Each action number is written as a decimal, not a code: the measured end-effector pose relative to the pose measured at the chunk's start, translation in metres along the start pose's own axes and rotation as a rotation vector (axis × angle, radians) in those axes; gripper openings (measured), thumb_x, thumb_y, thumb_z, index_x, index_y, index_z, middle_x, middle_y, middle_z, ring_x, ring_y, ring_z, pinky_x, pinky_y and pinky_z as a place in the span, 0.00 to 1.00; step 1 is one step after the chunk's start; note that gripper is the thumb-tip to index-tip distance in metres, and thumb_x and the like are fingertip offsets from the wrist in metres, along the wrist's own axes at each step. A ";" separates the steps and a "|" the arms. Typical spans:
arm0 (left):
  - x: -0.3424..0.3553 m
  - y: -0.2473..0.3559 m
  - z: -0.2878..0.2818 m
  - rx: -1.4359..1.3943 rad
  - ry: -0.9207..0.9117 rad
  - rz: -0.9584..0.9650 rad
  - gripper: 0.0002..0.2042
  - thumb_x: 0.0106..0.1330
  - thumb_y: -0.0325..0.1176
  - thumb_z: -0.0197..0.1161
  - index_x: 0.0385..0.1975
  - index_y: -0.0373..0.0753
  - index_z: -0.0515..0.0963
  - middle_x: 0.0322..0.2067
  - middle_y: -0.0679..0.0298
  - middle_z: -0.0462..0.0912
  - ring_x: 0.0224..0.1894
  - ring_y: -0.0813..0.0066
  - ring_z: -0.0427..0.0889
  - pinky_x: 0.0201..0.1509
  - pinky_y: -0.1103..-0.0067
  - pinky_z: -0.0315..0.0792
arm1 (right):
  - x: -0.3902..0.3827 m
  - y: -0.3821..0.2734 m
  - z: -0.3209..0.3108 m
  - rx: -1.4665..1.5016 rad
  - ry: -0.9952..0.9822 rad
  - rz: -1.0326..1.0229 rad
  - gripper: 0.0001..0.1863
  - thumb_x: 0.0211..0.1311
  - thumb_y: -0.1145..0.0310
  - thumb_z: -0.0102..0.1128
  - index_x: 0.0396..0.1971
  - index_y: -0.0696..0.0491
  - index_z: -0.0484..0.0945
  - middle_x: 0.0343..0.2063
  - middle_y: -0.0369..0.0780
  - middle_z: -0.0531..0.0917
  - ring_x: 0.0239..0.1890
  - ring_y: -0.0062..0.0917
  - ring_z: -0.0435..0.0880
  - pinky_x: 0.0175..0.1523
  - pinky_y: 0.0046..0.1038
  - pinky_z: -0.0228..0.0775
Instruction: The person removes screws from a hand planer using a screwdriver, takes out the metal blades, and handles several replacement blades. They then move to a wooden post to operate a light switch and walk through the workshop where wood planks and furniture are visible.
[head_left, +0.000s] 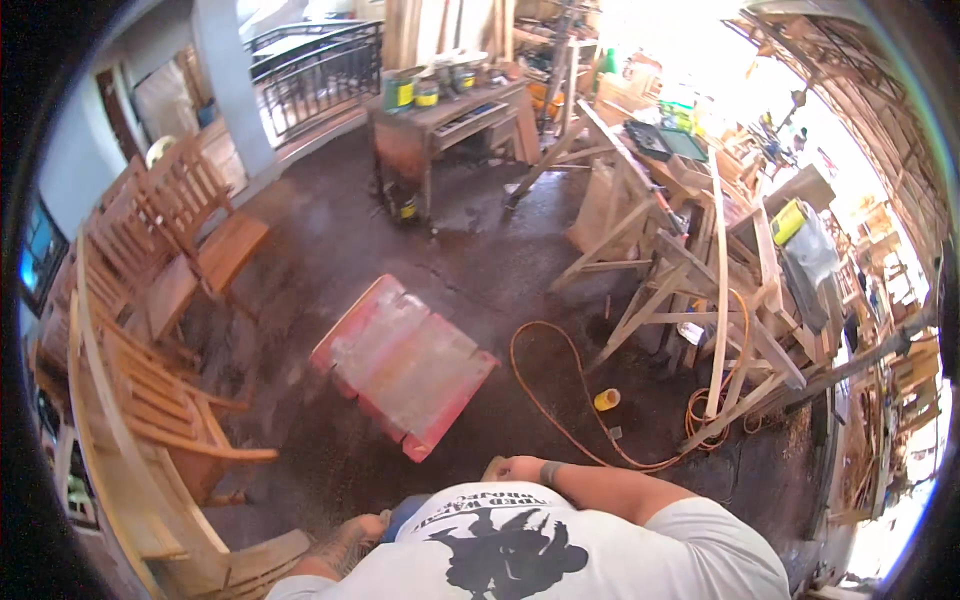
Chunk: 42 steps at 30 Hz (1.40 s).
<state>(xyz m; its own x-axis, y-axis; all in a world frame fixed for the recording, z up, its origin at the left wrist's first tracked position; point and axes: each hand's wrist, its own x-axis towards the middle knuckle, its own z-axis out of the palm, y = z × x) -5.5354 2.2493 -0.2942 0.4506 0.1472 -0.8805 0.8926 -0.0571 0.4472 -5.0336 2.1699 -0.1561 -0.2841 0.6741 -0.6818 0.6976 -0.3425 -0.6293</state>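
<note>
My right hand [522, 468] is in front of my body, its fingers closed around a small tan thing [493, 467] whose kind I cannot make out. Down at my left side, my left hand [373, 526] rests by my blue trousers [405, 516], its fingers mostly hidden. Ahead on the dark floor stands a low, worn red and grey box-like table [405, 355], apart from both hands. To its right a small yellow container [606, 400] lies near a loop of orange hose [525, 385].
Wooden chairs [190, 255] and a slatted wooden bench frame [140, 480] line the left. Paint cans [398, 92] stand on a wooden desk [400, 150] at the back. Sawhorses [625, 265] piled with timber and a long pale strip [720, 300] crowd the right.
</note>
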 end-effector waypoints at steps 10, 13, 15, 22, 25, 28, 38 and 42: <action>0.110 0.339 -0.150 0.262 0.221 0.034 0.16 0.60 0.38 0.61 0.44 0.43 0.88 0.47 0.51 0.89 0.47 0.55 0.89 0.49 0.61 0.82 | -0.094 0.109 -0.154 0.773 0.330 0.269 0.18 0.71 0.54 0.67 0.45 0.55 0.80 0.30 0.34 0.80 0.29 0.19 0.78 0.33 0.24 0.72; 0.147 0.384 -0.178 0.273 0.094 -0.066 0.16 0.60 0.41 0.62 0.45 0.45 0.89 0.49 0.52 0.89 0.49 0.55 0.89 0.51 0.61 0.82 | -0.090 0.146 -0.178 0.885 0.340 0.285 0.18 0.71 0.55 0.67 0.45 0.56 0.81 0.30 0.33 0.79 0.29 0.18 0.77 0.33 0.23 0.71; 0.194 0.382 -0.192 0.527 0.216 0.072 0.16 0.60 0.46 0.64 0.42 0.46 0.90 0.42 0.54 0.91 0.45 0.58 0.90 0.49 0.60 0.82 | -0.085 0.166 -0.187 0.840 0.351 0.276 0.16 0.72 0.57 0.67 0.44 0.56 0.82 0.28 0.33 0.79 0.28 0.17 0.76 0.33 0.23 0.71; 0.295 0.449 -0.291 0.438 -0.001 0.009 0.20 0.64 0.51 0.61 0.42 0.43 0.90 0.38 0.56 0.91 0.43 0.59 0.90 0.50 0.60 0.81 | -0.053 0.326 -0.262 0.045 0.087 0.199 0.28 0.65 0.45 0.62 0.50 0.54 0.85 0.51 0.51 0.87 0.56 0.45 0.85 0.61 0.42 0.75; 0.322 0.502 -0.355 0.495 -0.046 -0.060 0.20 0.64 0.53 0.62 0.42 0.44 0.89 0.37 0.56 0.91 0.44 0.60 0.90 0.50 0.61 0.81 | -0.068 0.338 -0.371 0.083 0.091 0.627 0.31 0.64 0.42 0.64 0.52 0.56 0.85 0.53 0.50 0.86 0.57 0.45 0.85 0.62 0.41 0.75; 0.322 0.589 -0.435 0.878 -0.047 0.149 0.22 0.62 0.51 0.68 0.53 0.48 0.85 0.52 0.57 0.87 0.55 0.60 0.86 0.57 0.63 0.80 | -0.052 0.383 -0.458 0.173 0.284 0.740 0.33 0.63 0.41 0.65 0.53 0.57 0.84 0.53 0.50 0.86 0.58 0.45 0.84 0.63 0.41 0.74; 0.366 0.792 -0.638 0.235 0.230 0.053 0.16 0.66 0.46 0.70 0.48 0.45 0.84 0.45 0.58 0.88 0.48 0.66 0.86 0.52 0.67 0.78 | 0.072 0.402 -0.699 0.334 0.466 0.416 0.24 0.72 0.50 0.57 0.46 0.59 0.85 0.43 0.51 0.88 0.45 0.42 0.89 0.52 0.39 0.80; 0.434 0.810 -0.697 0.483 0.138 0.142 0.19 0.64 0.49 0.70 0.49 0.46 0.86 0.48 0.57 0.88 0.50 0.62 0.87 0.56 0.66 0.78 | 0.145 0.544 -0.755 -0.383 0.184 -0.119 0.28 0.72 0.45 0.53 0.45 0.56 0.87 0.50 0.50 0.87 0.54 0.44 0.85 0.62 0.42 0.74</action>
<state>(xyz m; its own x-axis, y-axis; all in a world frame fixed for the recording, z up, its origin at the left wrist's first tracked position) -4.6274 2.9556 -0.2045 0.5902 0.2320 -0.7732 0.7431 -0.5303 0.4081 -4.1987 2.5755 -0.3153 -0.2792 0.8116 -0.5131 0.8704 -0.0118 -0.4923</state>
